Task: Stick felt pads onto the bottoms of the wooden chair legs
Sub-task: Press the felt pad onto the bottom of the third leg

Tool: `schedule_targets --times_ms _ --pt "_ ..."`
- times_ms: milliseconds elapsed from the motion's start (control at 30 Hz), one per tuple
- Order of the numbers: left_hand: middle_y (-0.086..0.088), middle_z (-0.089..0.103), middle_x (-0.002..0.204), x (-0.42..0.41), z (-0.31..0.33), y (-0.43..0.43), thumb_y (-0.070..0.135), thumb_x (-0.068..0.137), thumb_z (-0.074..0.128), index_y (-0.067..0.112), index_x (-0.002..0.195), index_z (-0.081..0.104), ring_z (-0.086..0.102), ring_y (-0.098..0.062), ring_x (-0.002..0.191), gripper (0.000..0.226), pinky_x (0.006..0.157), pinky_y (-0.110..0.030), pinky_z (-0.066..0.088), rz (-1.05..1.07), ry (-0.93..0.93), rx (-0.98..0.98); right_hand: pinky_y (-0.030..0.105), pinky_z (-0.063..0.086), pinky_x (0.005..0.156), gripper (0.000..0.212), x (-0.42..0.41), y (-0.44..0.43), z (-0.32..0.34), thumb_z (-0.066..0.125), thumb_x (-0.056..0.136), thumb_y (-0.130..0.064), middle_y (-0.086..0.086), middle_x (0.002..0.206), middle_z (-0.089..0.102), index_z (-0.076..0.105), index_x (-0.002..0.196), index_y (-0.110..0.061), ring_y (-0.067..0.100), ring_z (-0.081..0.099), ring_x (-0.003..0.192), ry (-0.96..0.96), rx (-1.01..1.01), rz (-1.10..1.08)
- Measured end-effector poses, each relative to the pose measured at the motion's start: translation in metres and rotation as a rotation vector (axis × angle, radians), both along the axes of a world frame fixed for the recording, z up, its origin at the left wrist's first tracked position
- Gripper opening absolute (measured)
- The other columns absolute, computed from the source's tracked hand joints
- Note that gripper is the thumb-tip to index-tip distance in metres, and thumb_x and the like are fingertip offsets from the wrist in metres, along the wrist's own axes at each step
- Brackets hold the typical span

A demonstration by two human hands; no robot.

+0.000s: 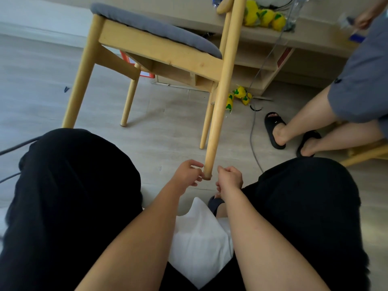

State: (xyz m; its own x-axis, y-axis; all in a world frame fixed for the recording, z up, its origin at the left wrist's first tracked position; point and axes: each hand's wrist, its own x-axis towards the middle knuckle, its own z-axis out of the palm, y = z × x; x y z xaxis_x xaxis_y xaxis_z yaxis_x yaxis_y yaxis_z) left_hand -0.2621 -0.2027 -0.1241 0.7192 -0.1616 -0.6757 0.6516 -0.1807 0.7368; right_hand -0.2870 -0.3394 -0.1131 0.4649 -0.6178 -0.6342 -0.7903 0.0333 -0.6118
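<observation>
A light wooden chair (pixel 159 53) with a grey seat cushion (pixel 155 28) is tipped, and one chair leg (pixel 218 114) slants down toward me. The leg's bottom end (pixel 208 175) hangs between my hands, above the floor. My left hand (pixel 188 175) pinches that end from the left, thumb above and fingertips against the wood. My right hand (pixel 230 178) is just to the right of the leg with its fingers curled tight; nothing shows in it. No felt pad can be made out.
My knees in black trousers (pixel 73 185) flank the hands, and a white cloth (pixel 199 234) lies in my lap. Another person's legs in black slippers (pixel 275 129) are at the right. A cable (pixel 253 131) crosses the floor. A low desk (pixel 283 49) with yellow toys (pixel 264 17) stands behind.
</observation>
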Motion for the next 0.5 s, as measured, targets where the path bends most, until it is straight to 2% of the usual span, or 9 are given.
schedule_targets --times_ms 33,100,167,267,367,500 --pt "-0.009 0.072 0.096 -0.001 0.0 -0.002 0.006 0.091 0.056 0.015 0.119 0.061 0.064 -0.017 0.078 0.029 0.066 -0.03 0.053 -0.032 -0.029 0.028 0.029 0.044 0.05 0.019 0.0 0.0 0.002 0.052 0.097 -0.028 0.012 0.087 0.067 0.065 0.111 -0.025 0.022 0.053 0.055 0.022 0.034 0.026" --pt "-0.008 0.07 0.099 -0.002 -0.001 -0.004 0.01 0.09 0.058 0.02 0.12 0.058 0.062 -0.016 0.082 0.032 0.071 -0.03 0.052 -0.105 -0.092 0.095 0.028 0.045 0.05 0.049 0.001 0.0 0.003 0.046 0.1 -0.023 0.011 0.106 0.065 0.043 0.149 -0.03 0.02 0.057 0.063 0.077 0.081 0.085" --pt "-0.003 0.07 0.097 -0.004 -0.005 -0.005 0.011 0.092 0.056 0.02 0.122 0.058 0.062 -0.013 0.083 0.032 0.071 -0.027 0.051 -0.165 -0.173 0.169 0.027 0.044 0.049 0.064 0.0 0.002 0.002 0.04 0.099 -0.014 0.011 0.114 0.06 0.025 0.16 -0.026 0.019 0.056 0.065 0.1 0.101 0.116" --pt "-0.002 0.069 0.105 -0.007 -0.011 -0.004 0.015 0.097 0.056 0.018 0.125 0.056 0.065 -0.017 0.09 0.028 0.074 -0.027 0.053 -0.252 -0.294 0.27 0.026 0.043 0.046 0.062 -0.003 0.005 0.0 0.035 0.098 -0.005 0.013 0.114 0.058 0.029 0.159 -0.019 0.019 0.051 0.061 0.099 0.159 0.096" --pt "0.001 0.066 0.103 -0.007 -0.016 -0.003 0.019 0.094 0.069 0.015 0.125 0.055 0.068 -0.019 0.09 0.035 0.079 -0.032 0.056 -0.316 -0.368 0.298 0.023 0.045 0.042 0.042 -0.003 0.006 0.002 0.036 0.094 0.001 0.016 0.101 0.068 0.054 0.132 0.0 0.019 0.047 0.053 0.091 0.238 -0.001" --pt "0.004 0.063 0.094 -0.008 -0.019 -0.004 0.029 0.087 0.08 0.015 0.124 0.056 0.067 -0.019 0.087 0.047 0.077 -0.037 0.057 -0.316 -0.426 0.331 0.024 0.046 0.041 0.027 0.001 0.008 0.008 0.035 0.094 -0.004 0.019 0.096 0.072 0.057 0.11 -0.002 0.021 0.048 0.052 0.075 0.247 -0.023"
